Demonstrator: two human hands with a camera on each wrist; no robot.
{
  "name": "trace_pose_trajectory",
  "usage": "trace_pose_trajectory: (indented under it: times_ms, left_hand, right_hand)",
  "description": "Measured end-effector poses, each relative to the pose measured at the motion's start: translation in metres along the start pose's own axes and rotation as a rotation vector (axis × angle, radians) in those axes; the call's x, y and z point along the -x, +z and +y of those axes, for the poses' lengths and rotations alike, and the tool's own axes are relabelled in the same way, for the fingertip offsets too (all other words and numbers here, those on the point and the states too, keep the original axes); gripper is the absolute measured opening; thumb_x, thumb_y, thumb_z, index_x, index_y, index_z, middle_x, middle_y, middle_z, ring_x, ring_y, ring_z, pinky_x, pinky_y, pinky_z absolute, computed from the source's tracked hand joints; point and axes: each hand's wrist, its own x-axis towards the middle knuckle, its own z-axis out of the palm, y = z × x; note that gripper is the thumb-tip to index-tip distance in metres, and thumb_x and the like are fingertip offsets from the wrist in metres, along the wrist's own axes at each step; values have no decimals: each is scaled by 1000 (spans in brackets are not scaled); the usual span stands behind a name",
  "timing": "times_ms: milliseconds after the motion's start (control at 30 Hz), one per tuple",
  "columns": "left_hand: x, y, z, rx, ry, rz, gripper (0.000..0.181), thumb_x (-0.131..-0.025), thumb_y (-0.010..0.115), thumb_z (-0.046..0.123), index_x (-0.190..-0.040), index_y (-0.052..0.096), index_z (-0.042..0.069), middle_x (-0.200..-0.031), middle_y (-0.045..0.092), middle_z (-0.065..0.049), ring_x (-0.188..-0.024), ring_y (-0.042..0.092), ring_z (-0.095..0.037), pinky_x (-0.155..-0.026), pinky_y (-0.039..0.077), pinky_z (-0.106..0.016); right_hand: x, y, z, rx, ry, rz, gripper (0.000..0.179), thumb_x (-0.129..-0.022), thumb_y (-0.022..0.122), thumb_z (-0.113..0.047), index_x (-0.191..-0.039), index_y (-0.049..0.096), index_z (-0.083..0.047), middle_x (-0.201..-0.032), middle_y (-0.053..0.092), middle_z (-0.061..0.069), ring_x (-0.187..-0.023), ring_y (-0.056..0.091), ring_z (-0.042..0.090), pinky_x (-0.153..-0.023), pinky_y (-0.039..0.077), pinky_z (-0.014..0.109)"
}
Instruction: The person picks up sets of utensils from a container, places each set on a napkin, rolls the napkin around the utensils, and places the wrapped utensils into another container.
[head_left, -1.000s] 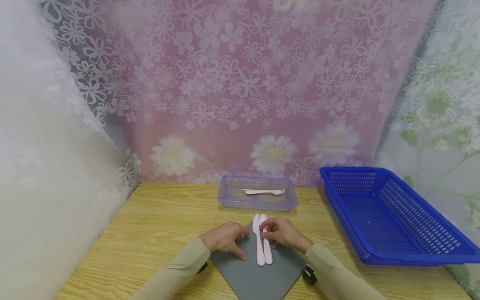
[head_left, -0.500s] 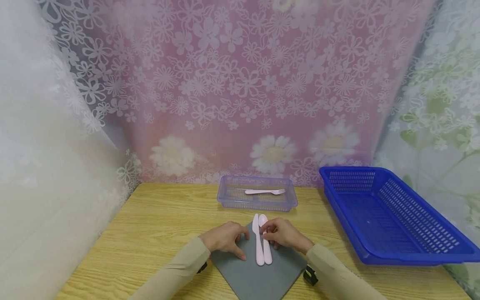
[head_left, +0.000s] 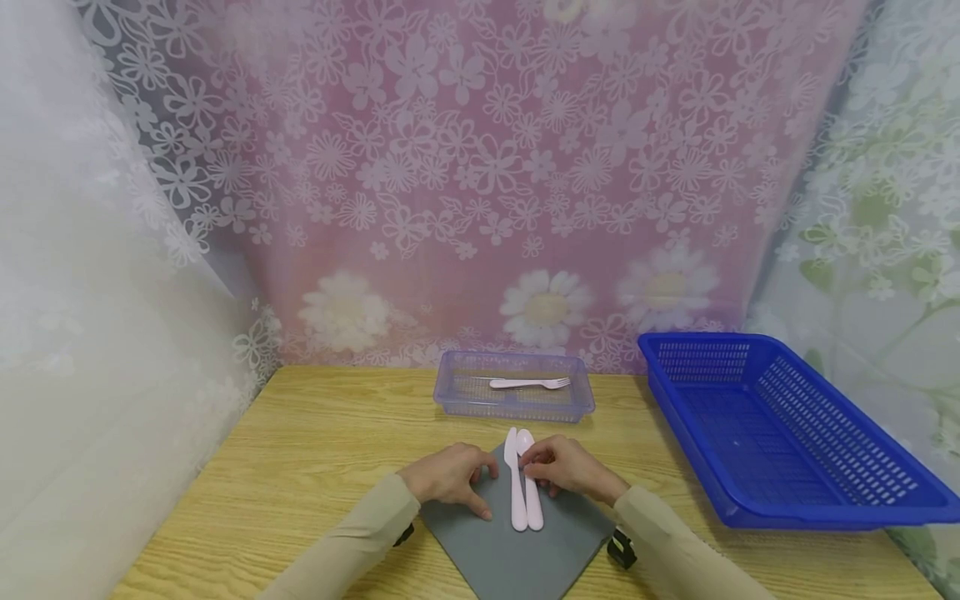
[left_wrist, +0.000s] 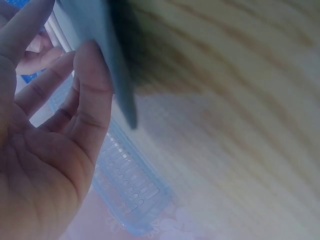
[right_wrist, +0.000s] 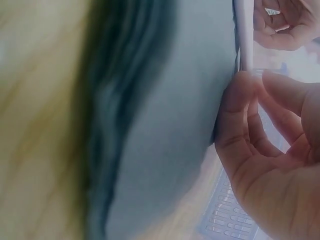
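A grey folded napkin point(head_left: 517, 562) lies cornerwise on the wooden table, its stacked layers visible in the right wrist view. On it, a pale pink knife point(head_left: 518, 500) and a pale pink spoon point(head_left: 533, 504) lie side by side, handles toward the person. The right hand point(head_left: 573, 468) pinches the spoon at its neck with thumb and fingertips, covering part of it. To the left of the knife, the left hand point(head_left: 450, 473) rests at the napkin's edge, fingers loosely bent and spread, holding nothing. Its fingertips touch the grey napkin point(left_wrist: 117, 65) in the left wrist view.
Behind the napkin stands a clear purple-tinted plastic basket point(head_left: 517, 410) with a pink fork point(head_left: 528, 384) inside. A large blue basket point(head_left: 720, 467) takes up the table's right side. Floral curtains point(head_left: 480, 183) hang at the back and both sides.
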Motion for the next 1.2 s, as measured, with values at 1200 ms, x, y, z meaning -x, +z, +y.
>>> trace_pose_trajectory:
  times_ms: [1200]
  left_hand:
    - [-10,-9,-3,-38,124,210,13,-90,72,30,-89,73,17,-65,57,11,-57,45,1,-54,39,-15]
  right_hand:
    - [-7,-2,-7,70,-63,137,13,-96,61,-9,-102,70,-2,-67,62,6,-50,53,14,-45,47,26]
